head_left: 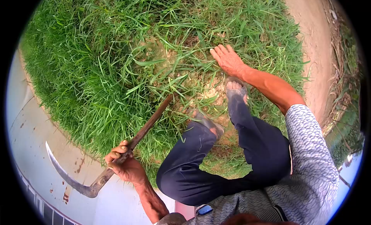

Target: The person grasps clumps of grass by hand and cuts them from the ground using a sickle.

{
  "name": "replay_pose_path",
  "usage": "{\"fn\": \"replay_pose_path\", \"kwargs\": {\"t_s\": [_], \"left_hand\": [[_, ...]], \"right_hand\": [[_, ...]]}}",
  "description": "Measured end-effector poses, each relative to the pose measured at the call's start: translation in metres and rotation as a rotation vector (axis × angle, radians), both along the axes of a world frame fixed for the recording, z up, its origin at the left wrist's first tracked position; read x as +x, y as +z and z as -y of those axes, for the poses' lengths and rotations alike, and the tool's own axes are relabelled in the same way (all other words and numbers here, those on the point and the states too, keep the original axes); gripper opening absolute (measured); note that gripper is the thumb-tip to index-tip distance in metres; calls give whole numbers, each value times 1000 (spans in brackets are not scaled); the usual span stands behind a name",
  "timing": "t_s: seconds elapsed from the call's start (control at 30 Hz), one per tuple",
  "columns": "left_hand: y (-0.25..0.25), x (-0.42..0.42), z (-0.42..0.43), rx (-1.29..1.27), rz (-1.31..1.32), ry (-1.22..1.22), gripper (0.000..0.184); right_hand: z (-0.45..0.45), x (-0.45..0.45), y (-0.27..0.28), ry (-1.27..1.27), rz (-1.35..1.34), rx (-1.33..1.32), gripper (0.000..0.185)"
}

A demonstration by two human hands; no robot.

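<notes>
My left hand (129,167) is wrapped round the wooden handle of a sickle (143,129) at the lower left. The sickle's curved metal blade (63,174) points up and left over a pale surface, while the handle's far end reaches over the grass. At the upper right of the feet, my right hand (228,59) lies palm down with its fingers stretched out on the grass (266,43). Long green blades lie around its fingertips. Nothing is seen in its grip, though its palm is hidden.
My two feet (235,86) stand on a patch of bare soil (210,91) with cut or sparse grass. Dense tall grass (89,70) spreads to the left. A dirt path (319,58) runs along the right, and a pale wall or paved surface (34,128) borders the left.
</notes>
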State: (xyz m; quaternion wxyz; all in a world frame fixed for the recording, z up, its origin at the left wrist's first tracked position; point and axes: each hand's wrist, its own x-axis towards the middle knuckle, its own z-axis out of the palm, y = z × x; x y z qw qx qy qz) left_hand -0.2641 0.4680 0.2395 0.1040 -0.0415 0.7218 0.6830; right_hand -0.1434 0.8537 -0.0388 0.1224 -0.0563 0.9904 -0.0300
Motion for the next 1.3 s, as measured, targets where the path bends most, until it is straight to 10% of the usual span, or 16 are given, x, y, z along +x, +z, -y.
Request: {"fn": "replay_pose_path", "kwargs": {"t_s": [0.1,0.3,0.47,0.63,0.87,1.07,1.13,1.3], "left_hand": [[-11,-11,9,-28,-78,-11,40],[-24,-32,-11,45,-212,16,40],[-31,-45,-38,30,-298,93,39],[-35,-87,-72,21,-197,35,38],[-37,-93,-64,22,-234,0,38],[-47,-91,-38,-16,-263,172,39],[-44,-91,-41,4,-264,170,39],[-37,-73,-48,-53,-266,261,37]], "right_hand": [[0,-5,-27,55,530,-183,46],[-25,7,-35,-367,499,-594,36],[-92,75,83,-1515,560,-1032,49],[-159,228,160,-1880,211,-1651,32],[-148,231,252,-1799,33,-1505,31],[-315,219,418,-1755,-1220,-675,24],[-386,230,381,-1684,-965,-457,30],[-311,203,96,-1519,304,-508,63]]}}
